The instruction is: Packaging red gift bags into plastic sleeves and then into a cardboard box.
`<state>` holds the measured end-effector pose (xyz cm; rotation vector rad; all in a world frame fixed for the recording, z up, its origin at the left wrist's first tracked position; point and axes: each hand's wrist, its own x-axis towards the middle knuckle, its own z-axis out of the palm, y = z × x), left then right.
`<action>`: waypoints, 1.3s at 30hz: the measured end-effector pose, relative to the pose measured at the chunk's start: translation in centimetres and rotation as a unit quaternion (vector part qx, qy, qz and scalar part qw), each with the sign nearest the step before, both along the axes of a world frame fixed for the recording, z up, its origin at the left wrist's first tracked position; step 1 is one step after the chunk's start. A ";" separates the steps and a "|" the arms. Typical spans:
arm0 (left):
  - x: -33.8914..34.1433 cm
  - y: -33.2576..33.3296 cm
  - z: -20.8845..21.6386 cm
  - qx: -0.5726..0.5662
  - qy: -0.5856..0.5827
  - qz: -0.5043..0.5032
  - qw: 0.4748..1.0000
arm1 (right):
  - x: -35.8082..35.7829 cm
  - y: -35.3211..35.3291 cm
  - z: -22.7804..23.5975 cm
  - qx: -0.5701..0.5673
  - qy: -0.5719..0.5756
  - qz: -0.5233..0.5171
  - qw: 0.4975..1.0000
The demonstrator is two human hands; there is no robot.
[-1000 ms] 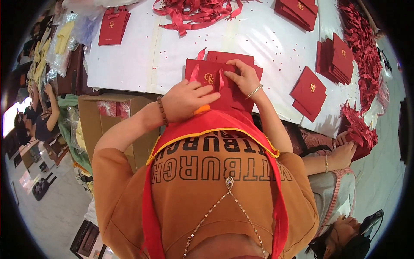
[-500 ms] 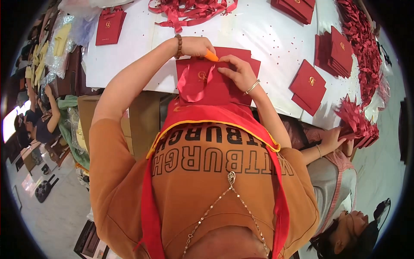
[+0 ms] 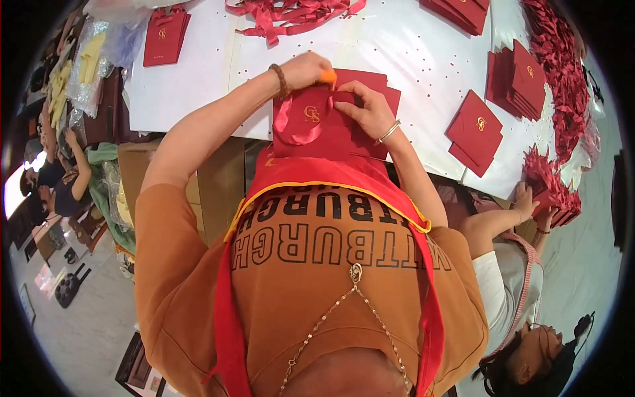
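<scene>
A flat red paper bag with a gold emblem lies in front of me at the table's near edge, over more red bags. A red satin ribbon loops down across its left face. My left hand, with a beaded bracelet, is closed on a small orange tool at the bag's top edge; its tip is hidden. Thumb and fingers of my right hand, below a metal bangle, pinch the bag's upper edge near a ribbon end.
Red ribbons lie at the far side among scattered red dots. Bag stacks stand far left, far right and right. At right, a co-worker's hand touches ribboned bags. A cardboard box is below the table edge.
My left hand and the orange tool have shifted slightly up and right. The orange tool now points more sideways. My right hand stays nearly in place. The co-worker's arms have moved.
</scene>
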<state>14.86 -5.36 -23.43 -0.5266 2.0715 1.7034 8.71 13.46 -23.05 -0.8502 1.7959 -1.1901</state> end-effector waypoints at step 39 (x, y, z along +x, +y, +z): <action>7.3 0.4 -0.5 0.608 0.165 0.210 0.748 | -2.6 3.1 0.1 -0.082 0.179 -0.223 0.955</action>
